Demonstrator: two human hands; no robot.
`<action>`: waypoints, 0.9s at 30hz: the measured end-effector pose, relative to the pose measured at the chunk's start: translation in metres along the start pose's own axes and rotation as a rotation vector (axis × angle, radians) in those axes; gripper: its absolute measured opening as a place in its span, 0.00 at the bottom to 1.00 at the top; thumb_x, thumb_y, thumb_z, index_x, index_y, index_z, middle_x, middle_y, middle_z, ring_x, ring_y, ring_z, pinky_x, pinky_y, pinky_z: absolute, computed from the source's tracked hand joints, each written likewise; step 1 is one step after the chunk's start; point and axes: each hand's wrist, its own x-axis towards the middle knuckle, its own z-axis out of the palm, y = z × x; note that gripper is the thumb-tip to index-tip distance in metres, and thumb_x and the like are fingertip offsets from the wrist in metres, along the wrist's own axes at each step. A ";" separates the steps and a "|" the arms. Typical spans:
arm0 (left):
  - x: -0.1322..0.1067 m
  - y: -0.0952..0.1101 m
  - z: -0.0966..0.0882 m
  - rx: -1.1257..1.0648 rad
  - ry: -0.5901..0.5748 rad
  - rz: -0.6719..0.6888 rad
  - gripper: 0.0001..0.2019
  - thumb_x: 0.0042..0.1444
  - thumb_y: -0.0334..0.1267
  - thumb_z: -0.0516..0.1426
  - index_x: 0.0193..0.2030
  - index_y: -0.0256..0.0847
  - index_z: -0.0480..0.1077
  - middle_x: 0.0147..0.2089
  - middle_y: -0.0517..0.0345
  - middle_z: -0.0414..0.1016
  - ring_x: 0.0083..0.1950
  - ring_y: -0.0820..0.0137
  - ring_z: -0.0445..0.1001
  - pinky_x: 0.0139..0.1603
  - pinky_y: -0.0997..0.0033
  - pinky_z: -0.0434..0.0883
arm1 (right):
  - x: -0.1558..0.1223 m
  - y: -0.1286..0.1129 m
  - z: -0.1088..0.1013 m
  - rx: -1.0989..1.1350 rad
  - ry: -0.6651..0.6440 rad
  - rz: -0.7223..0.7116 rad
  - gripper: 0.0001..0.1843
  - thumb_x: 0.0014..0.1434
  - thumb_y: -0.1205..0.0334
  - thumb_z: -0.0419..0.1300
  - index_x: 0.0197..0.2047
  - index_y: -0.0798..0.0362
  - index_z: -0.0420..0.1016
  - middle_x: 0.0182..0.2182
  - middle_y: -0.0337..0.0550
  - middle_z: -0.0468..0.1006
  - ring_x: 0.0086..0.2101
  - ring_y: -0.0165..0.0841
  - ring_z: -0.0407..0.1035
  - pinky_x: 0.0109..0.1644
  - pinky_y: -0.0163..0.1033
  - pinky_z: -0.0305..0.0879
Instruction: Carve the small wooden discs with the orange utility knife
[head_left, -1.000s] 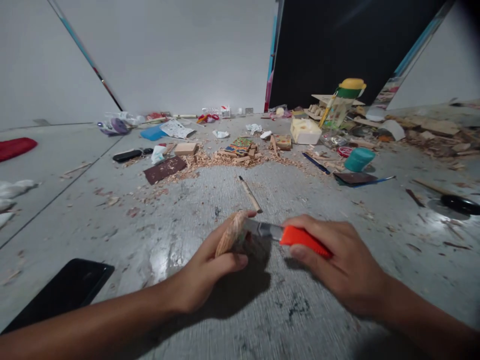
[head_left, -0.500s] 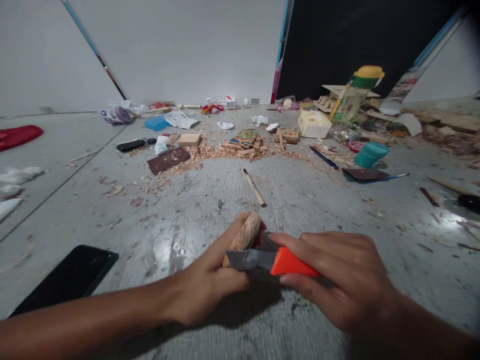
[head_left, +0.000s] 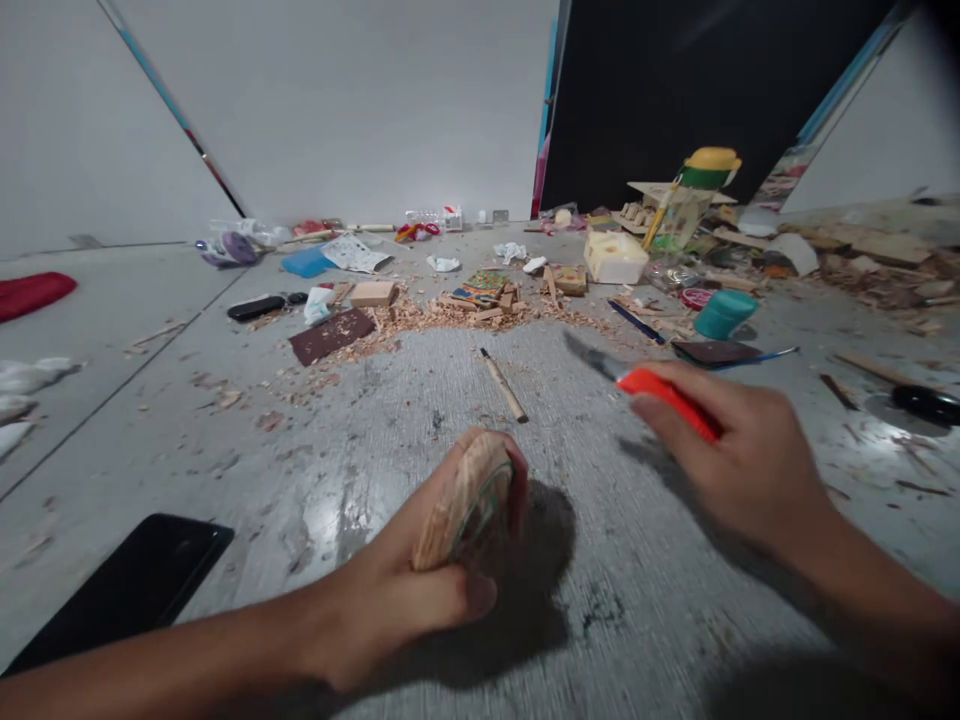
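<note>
while the left hand grips the rounded pale wood piece, the right hand, fist closed on the orange-handled utility knife, is mid-carving between strokes, so the blade needs resetting on the wood.

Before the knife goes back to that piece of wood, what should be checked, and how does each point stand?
1. Left hand grips the wood piece firmly: ok.
2. Knife held securely in the right hand: ok.
3. Blade clear of the left fingers: ok, the two are apart.
4. Blade sharpness: cannot tell, it is blurred.
5. Floor around the hands free of loose items: not ok, a wooden stick lies close.
</note>
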 end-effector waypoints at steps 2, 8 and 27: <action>0.003 0.000 0.001 -0.021 0.081 0.024 0.22 0.56 0.39 0.63 0.56 0.47 0.63 0.47 0.57 0.67 0.46 0.63 0.66 0.46 0.62 0.64 | -0.006 -0.029 -0.004 0.216 -0.179 -0.077 0.17 0.80 0.47 0.55 0.48 0.46 0.81 0.33 0.38 0.86 0.29 0.35 0.79 0.33 0.39 0.69; 0.010 -0.006 0.005 0.081 0.181 -0.007 0.34 0.55 0.34 0.63 0.66 0.49 0.55 0.46 0.59 0.65 0.43 0.65 0.64 0.43 0.63 0.64 | -0.036 -0.066 0.006 0.438 -0.373 -0.194 0.20 0.82 0.44 0.51 0.44 0.47 0.75 0.30 0.34 0.81 0.25 0.32 0.73 0.31 0.40 0.61; 0.014 -0.014 0.007 0.086 0.241 0.058 0.13 0.64 0.39 0.60 0.52 0.47 0.64 0.43 0.60 0.64 0.43 0.64 0.61 0.46 0.61 0.64 | -0.033 -0.056 0.012 0.240 -0.139 -0.432 0.15 0.81 0.52 0.58 0.61 0.52 0.73 0.41 0.44 0.90 0.31 0.36 0.84 0.31 0.40 0.75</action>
